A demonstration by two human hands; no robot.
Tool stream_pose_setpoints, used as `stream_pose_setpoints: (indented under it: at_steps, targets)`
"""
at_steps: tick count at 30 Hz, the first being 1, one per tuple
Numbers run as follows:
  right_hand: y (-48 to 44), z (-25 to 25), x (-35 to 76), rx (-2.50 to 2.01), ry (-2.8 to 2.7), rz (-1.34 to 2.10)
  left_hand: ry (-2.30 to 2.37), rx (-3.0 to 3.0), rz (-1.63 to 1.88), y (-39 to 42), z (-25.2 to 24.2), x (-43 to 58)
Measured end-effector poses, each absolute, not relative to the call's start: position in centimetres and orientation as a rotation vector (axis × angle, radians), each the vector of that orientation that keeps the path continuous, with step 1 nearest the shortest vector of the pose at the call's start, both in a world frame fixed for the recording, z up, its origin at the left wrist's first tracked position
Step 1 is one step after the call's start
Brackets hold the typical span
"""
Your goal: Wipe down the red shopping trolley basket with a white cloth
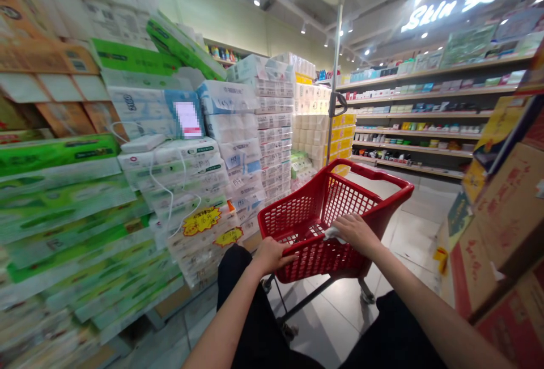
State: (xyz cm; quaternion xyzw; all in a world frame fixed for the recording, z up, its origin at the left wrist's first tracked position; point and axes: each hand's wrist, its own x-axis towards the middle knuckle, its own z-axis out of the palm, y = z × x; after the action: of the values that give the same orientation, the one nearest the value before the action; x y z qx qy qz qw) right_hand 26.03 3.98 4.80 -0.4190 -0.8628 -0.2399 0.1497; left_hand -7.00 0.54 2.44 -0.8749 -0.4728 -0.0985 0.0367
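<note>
At red basket (370, 172): left hand (272, 255), right hand (356, 233)

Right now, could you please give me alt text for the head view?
A person's left hand grips the rim of a red plastic wheeled shopping basket; the right hand rests on a white cloth inside it, beside stacked tissue packs.
</note>
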Motion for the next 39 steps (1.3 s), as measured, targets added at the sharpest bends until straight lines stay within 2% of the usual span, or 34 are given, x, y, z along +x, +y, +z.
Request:
stream_pose_setpoints:
  at_steps: [8, 12, 16, 21, 25, 30, 35, 39]
  targets:
    - [1.7, 2.3, 15.2, -1.125, -2.527, -0.563, -1.487, -2.600, -0.248, 0.6, 1.7, -5.7]
    - [1.1, 1.8, 13.6, -1.057, -2.547, -0.519, -1.527, -2.557, -0.263, 0.4, 1.4, -4.9]
    - [2.3, 2.2, 18.0, -0.947, -2.582, -0.482, -1.459, -2.597, -0.324, -0.2, 1.5, -4.2]
    - [5.1, 3.4, 27.7, -1.160, -2.379, -0.616, -1.463, -2.610, -0.376, -0.6, 1.4, -3.5]
    - [5.6, 3.3, 30.1, -1.260, -2.304, -0.647, -1.498, -2.587, -0.372, -0.9, 1.1, -3.2]
    - [2.6, 1.6, 24.0, -1.361, -2.095, -0.585, -1.556, -2.543, -0.364, -1.0, 1.4, -2.7]
    - [-1.5, 0.2, 16.9, -1.235, -2.137, -0.482, -1.588, -2.565, -0.308, -1.0, 1.6, -2.0]
    - [-2.6, -0.4, 15.2, -1.160, -2.170, -0.435, -1.575, -2.601, -0.286, -1.1, 1.3, -1.0]
